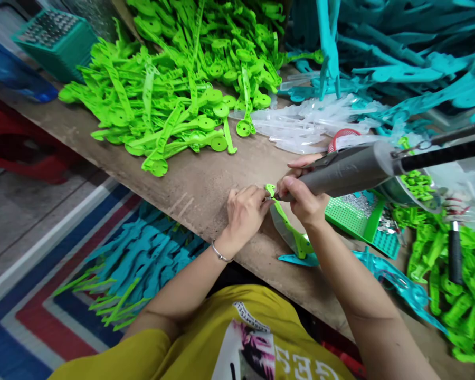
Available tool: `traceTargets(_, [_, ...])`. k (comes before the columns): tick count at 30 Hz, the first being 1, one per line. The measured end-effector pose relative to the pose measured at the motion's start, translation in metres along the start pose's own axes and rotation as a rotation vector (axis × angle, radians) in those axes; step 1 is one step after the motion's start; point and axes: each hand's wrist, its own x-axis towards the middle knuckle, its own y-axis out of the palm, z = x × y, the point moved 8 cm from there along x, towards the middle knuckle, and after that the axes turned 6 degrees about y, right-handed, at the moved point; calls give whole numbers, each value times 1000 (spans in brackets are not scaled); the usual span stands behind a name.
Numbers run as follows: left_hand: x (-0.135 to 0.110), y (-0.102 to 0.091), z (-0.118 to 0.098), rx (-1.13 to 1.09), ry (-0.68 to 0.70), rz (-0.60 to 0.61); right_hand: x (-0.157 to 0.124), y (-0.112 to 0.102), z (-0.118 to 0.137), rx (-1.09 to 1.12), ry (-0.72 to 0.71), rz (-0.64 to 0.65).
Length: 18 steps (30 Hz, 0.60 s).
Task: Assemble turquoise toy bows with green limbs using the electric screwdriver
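My left hand pinches the upper end of a green plastic part that lies on the wooden table. My right hand is wrapped round a grey powered screwdriver, whose tip meets the green part right where the left fingers hold it. The part's lower end rests on the table near my right forearm, over a clear plastic piece and a teal part.
A large heap of green parts fills the far table. Clear plastic pieces lie beside it, and teal parts pile up at the far right. A green tray of screws sits by my right hand. More teal parts lie on the floor.
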Motion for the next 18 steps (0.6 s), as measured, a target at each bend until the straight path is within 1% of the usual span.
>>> traceTargets(5, [-2,3,4,-68,-22,-5,0,2,4,69,-20,22])
traceTargets(13, [-2,7,11,-222,-62,-18,0,2,5,54,-33,10])
traceTargets(18, [-4,9,10,-286,-36,-27,0,3,5,76,-29,16])
